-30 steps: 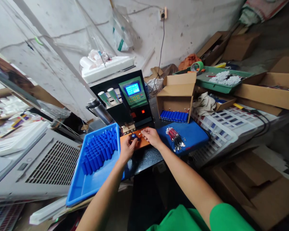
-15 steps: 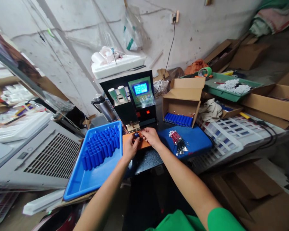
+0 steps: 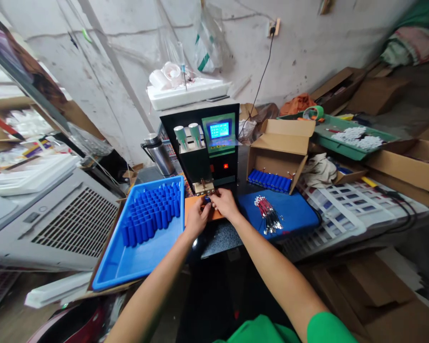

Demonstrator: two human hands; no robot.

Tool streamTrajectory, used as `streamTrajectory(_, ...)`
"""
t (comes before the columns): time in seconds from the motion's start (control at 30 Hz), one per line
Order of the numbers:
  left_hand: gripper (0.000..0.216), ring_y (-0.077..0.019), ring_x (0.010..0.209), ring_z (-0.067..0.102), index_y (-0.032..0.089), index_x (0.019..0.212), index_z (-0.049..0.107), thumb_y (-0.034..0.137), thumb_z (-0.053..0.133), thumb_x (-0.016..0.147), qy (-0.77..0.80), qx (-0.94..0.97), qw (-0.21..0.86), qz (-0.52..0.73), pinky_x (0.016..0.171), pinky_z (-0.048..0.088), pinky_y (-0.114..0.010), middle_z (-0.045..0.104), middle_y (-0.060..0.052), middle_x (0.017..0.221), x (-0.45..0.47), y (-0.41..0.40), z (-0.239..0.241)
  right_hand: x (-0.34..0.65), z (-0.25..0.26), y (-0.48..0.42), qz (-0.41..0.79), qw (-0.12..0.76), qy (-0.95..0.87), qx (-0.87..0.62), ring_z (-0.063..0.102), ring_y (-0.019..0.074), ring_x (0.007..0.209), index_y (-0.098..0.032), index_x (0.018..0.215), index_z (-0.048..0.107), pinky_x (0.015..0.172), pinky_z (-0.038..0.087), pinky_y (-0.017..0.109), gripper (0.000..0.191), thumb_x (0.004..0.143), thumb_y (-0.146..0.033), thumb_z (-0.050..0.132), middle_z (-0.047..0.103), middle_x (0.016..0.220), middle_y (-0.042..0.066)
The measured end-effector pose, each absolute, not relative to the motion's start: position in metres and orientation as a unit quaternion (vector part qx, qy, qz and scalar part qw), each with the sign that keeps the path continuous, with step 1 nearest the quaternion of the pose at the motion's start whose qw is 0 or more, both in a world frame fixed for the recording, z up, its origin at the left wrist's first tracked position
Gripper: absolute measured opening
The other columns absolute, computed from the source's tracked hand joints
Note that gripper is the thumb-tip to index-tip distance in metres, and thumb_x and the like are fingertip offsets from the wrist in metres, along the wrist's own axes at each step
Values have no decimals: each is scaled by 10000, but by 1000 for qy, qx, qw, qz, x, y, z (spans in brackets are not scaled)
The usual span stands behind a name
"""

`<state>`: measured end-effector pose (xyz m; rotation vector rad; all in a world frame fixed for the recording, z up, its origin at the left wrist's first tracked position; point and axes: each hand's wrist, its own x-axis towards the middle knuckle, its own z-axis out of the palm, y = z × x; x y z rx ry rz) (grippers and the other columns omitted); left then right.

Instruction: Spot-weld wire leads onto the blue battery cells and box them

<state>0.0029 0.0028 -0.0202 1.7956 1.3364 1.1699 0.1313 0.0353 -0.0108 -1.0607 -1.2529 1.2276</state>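
Note:
My left hand [image 3: 196, 218] and my right hand [image 3: 224, 202] meet over an orange pad [image 3: 192, 206] right under the tips of a black spot-welding machine [image 3: 207, 147]. The left hand pinches a small blue battery cell [image 3: 207, 199] held up to the machine's tips. My right hand's fingers are pinched beside the cell on something too small to make out. To the left, a blue tray [image 3: 128, 264] holds several blue cells [image 3: 152, 214]. On the right a bundle of red wires [image 3: 268, 214] lies on a blue mat [image 3: 293, 216].
An open cardboard box [image 3: 282, 147] with a row of blue cells stands behind the mat. A steel flask [image 3: 159, 153] is left of the machine. A green tray [image 3: 346, 140], cardboard boxes and a white grid rack [image 3: 343, 205] fill the right; a grey vented unit [image 3: 57, 224] lies left.
Both hands have moved forward with the cell, from the middle of the orange pad up to the machine's tips. The view has shifted, so everything sits further right.

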Motion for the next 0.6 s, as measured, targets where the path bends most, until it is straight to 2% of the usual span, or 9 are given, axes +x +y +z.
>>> streamTrajectory(0.6, 332, -189, 910, 637, 161, 1151, 593, 369, 512, 906, 491, 670, 317, 458, 833, 501, -310, 688, -67, 1028, 4, 2, -21, 130, -5, 30, 542, 533, -479, -438, 548, 118, 418, -179, 647, 553, 382, 459, 189, 178, 738, -316, 623, 561, 495, -30)
